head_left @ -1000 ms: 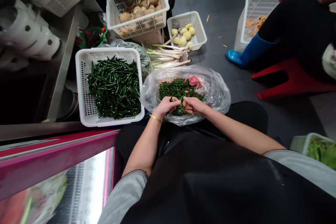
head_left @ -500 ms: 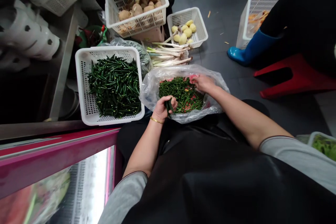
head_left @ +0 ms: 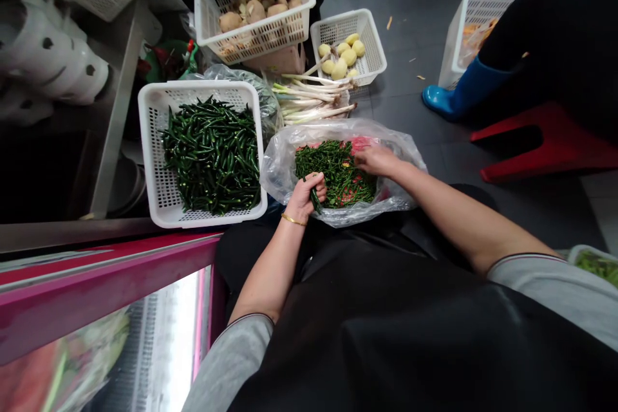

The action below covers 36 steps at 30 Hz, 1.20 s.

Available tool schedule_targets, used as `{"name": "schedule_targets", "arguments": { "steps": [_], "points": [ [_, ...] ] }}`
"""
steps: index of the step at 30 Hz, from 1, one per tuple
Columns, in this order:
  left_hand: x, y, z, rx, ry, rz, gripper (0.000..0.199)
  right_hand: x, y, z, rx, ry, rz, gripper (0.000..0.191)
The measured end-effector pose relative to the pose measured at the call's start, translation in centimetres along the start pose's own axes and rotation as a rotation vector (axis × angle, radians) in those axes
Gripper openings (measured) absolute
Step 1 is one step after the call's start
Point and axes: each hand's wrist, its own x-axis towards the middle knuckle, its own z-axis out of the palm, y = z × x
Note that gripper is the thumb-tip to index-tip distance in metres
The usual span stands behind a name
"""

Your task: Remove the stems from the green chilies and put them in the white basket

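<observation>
My left hand (head_left: 309, 194), with a gold bangle at the wrist, is closed around a few dark green chilies (head_left: 315, 199). It is over the near left edge of a clear plastic bag (head_left: 280, 158) lying open in front of me. Inside the bag are thin green stems (head_left: 328, 170) and some red material. My right hand (head_left: 375, 159) reaches in at the bag's far right part, fingers bent down; whether they hold anything is hidden. Left of the bag, a white basket (head_left: 145, 141) holds a heap of green chilies (head_left: 215, 154).
Spring onions (head_left: 313, 103) lie beyond the bag. Behind them are a basket of peeled potatoes (head_left: 347, 55) and a basket of brown tubers (head_left: 255, 9). At right, a person's blue boot (head_left: 468, 90) is beside a red stool (head_left: 541, 141). A pink-edged glass case (head_left: 120, 283) is at left.
The view has shifted slightly. The chilies in my left hand now point down more to the right. My right hand remains at the bag's far right part.
</observation>
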Motion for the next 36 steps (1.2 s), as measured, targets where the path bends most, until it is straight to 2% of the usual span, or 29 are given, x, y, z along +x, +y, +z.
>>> {"name": "schedule_targets", "arguments": {
  "steps": [3, 5, 9, 11, 13, 16, 19, 21, 23, 27, 29, 32, 36],
  "points": [
    [-0.1, 0.1, -0.3, 0.023, 0.036, 0.005, 0.036, -0.3, -1.3, 0.9, -0.115, -0.068, -0.081, 0.031],
    [-0.2, 0.0, -0.3, 0.034, 0.056, -0.005, 0.034, -0.6, -1.7, 0.7, -0.124, -0.087, -0.096, 0.030],
    [0.3, -0.7, 0.3, 0.070, 0.082, -0.020, 0.032, -2.0, -2.6, -2.2, -0.026, -0.009, -0.068, 0.025],
    [0.6, -1.2, 0.7, 0.057, 0.083, -0.027, 0.033, -2.5, -3.3, -3.8, 0.111, 0.067, -0.121, 0.026],
    [0.9, -1.5, 1.0, 0.012, 0.072, -0.073, 0.035, -2.8, -3.8, -4.4, 0.246, 0.091, -0.212, 0.028],
    [0.9, -1.6, 0.9, -0.047, 0.060, -0.132, 0.035, -2.6, -3.8, -3.0, 0.233, 0.030, -0.216, 0.025],
    [0.6, -1.3, 0.3, -0.030, 0.063, -0.080, 0.030, -2.6, -3.3, -0.1, -0.010, -0.075, -0.186, 0.023],
    [0.5, -1.1, -0.1, 0.019, 0.059, -0.030, 0.029, -2.7, -3.1, 1.1, -0.122, -0.116, -0.182, 0.026],
    [0.5, -1.0, -0.2, 0.070, 0.050, -0.024, 0.031, -2.8, -2.8, 1.0, -0.124, -0.104, -0.161, 0.027],
    [0.7, -1.1, 0.1, 0.102, 0.058, -0.057, 0.032, -3.1, -2.0, -1.3, -0.008, 0.011, -0.141, 0.025],
    [0.7, -1.1, 0.2, 0.086, 0.050, -0.040, 0.034, -3.3, -2.0, -1.8, -0.029, -0.002, -0.164, 0.026],
    [0.6, -1.2, 0.2, 0.079, 0.037, -0.031, 0.036, -3.4, -2.7, -0.5, -0.148, -0.107, -0.198, 0.028],
    [0.2, -1.2, 0.1, 0.143, 0.085, -0.029, 0.035, -2.9, -3.2, 1.8, -0.226, -0.132, -0.144, 0.029]
  ]
}}
